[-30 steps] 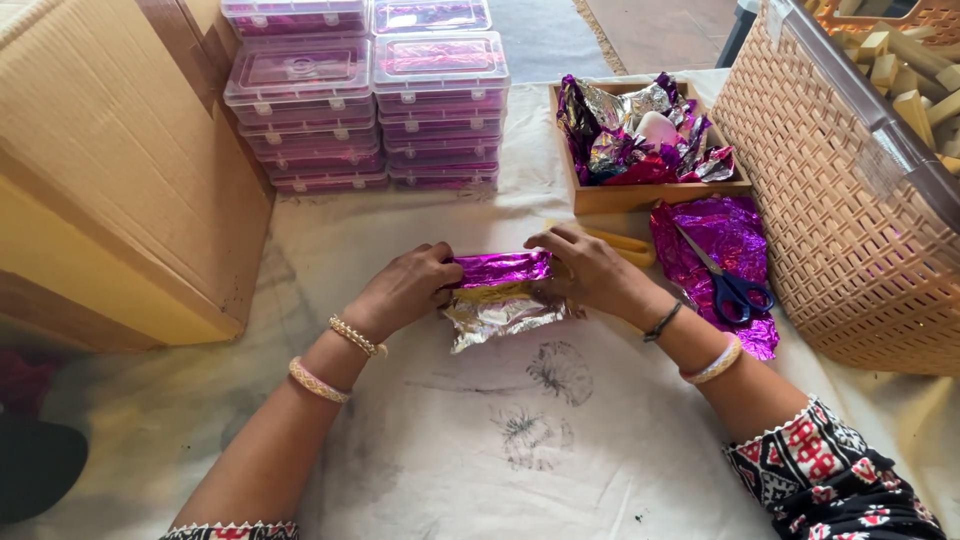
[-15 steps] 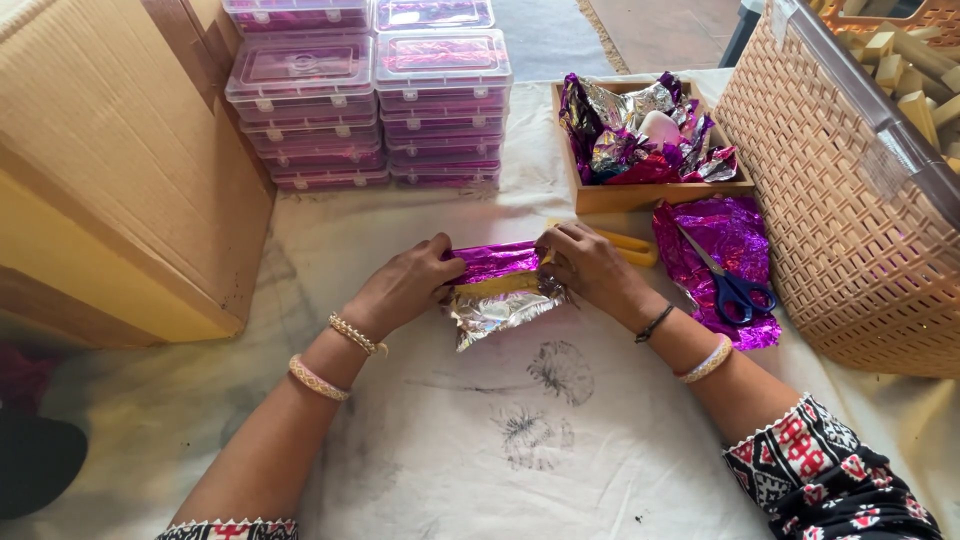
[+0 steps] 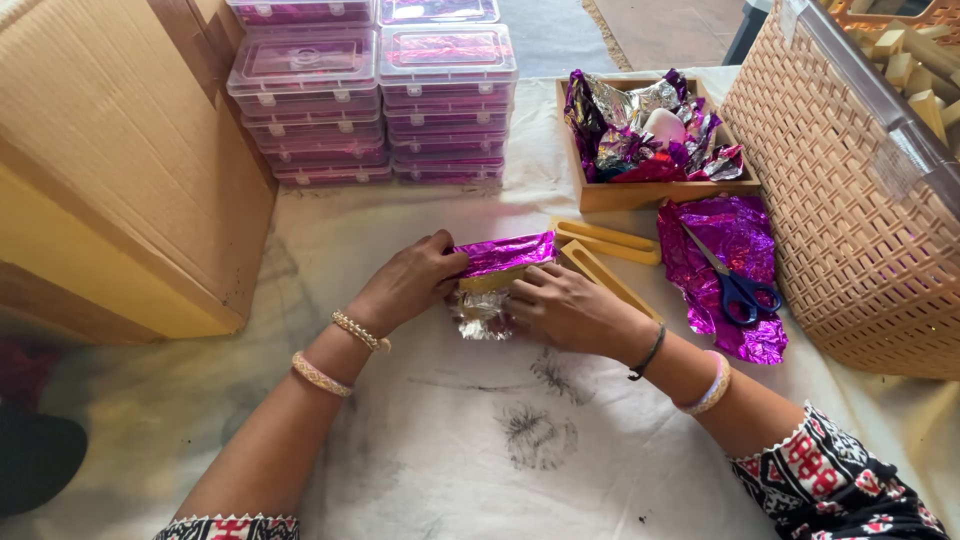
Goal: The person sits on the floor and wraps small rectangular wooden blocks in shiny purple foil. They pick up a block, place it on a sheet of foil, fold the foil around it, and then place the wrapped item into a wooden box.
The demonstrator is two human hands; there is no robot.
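Observation:
A small yellowish bar lies on the white cloth, half wrapped in shiny foil (image 3: pixel 500 256) that is magenta on one side and silver on the other. My left hand (image 3: pixel 408 285) pinches the foil's left end. My right hand (image 3: pixel 565 308) presses on the bar and foil from the right. A crumpled silver flap (image 3: pixel 480 315) of the foil sticks out toward me between both hands.
Yellow wooden mould pieces (image 3: pixel 606 242) lie just beyond my right hand. Blue-handled scissors (image 3: pixel 738 285) rest on loose magenta foil sheets (image 3: pixel 722 238). Behind stand a wooden tray of foil scraps (image 3: pixel 648 190), stacked clear plastic boxes (image 3: pixel 370 95), a cardboard box (image 3: pixel 110 170) and a woven basket (image 3: pixel 850 200).
Both hands have folded the foil tighter around the bar. The silver flap has shifted closer in under my hands.

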